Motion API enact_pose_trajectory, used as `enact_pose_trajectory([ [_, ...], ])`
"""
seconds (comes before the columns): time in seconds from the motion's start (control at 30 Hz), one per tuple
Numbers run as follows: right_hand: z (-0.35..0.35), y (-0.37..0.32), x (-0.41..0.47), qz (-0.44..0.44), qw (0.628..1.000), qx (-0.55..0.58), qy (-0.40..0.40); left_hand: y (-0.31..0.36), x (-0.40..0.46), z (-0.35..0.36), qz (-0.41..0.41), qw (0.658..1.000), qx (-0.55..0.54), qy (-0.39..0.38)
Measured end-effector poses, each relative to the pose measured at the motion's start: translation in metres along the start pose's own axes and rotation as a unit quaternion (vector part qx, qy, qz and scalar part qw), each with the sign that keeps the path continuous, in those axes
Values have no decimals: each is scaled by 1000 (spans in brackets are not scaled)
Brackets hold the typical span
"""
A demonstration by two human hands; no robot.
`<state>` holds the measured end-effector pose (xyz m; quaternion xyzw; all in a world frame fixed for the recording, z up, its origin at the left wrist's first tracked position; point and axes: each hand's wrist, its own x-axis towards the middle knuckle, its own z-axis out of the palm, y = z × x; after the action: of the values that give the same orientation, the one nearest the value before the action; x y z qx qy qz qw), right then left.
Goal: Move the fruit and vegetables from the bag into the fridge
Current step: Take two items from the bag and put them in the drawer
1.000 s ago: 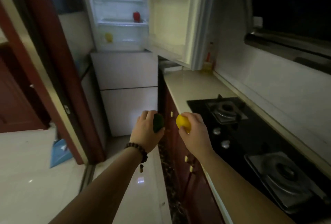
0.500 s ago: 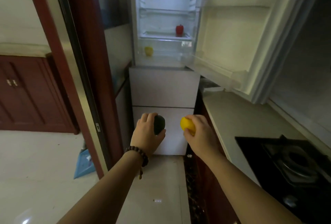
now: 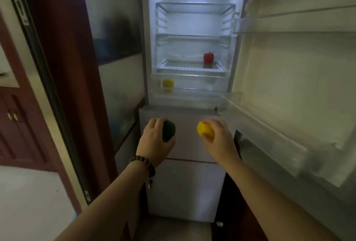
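Head view, facing the open fridge (image 3: 192,48). My left hand (image 3: 154,142) curls its fingers and thumb round a dark green fruit (image 3: 168,131), probably an avocado, though the dim light leaves that uncertain. My right hand (image 3: 217,138) grips a yellow fruit (image 3: 204,130), its fingers wrapped over the top and right side. Both hands are held level, apart from each other, in front of the closed lower drawer front (image 3: 190,144) and below the lit upper compartment.

Inside the compartment, a red pepper (image 3: 208,57) stands upright on the lowest shelf (image 3: 185,68), toward its right side. A yellow pepper (image 3: 168,83) sits in the clear crisper drawer (image 3: 202,84) beneath that shelf, at the left end. The two shelves above carry nothing I can make out.

The fridge door (image 3: 300,90) stands swung open at the right, its door bins facing me. A beaded bracelet (image 3: 144,165) circles my left wrist. A dark red door frame (image 3: 63,67) runs down the left side of the view. The bag is outside this view.
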<state>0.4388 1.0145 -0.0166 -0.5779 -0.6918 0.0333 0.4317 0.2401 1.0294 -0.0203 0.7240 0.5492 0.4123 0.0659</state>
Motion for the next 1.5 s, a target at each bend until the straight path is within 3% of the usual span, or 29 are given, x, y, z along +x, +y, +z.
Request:
enact_pose_trajectory([
  [0.47,66,37,242,-67,997,-6,28,-71,258,24,74,996,-30,36],
  [0.63,86,47,343,-27,999,24,35,-98,358,43,115,990,-86,9],
  [0.73,100,62,393,24,1000,13,-6,-115,415,56,95,990,-87,-64],
  [0.83,111,80,430,51,996,-52,-58,-126,459,70,63,977,-61,-192],
  [1.0,127,108,469,87,946,-137,-282,-136,503,108,52,937,74,-339],
  [1.27,163,151,514,127,832,-261,-474,-149,541,163,35,876,180,-446],
  [1.37,178,167,522,141,820,-226,-507,-153,547,176,37,861,219,-457],
  [1.5,192,184,531,143,817,-194,-524,-157,553,190,54,874,269,-401],
])
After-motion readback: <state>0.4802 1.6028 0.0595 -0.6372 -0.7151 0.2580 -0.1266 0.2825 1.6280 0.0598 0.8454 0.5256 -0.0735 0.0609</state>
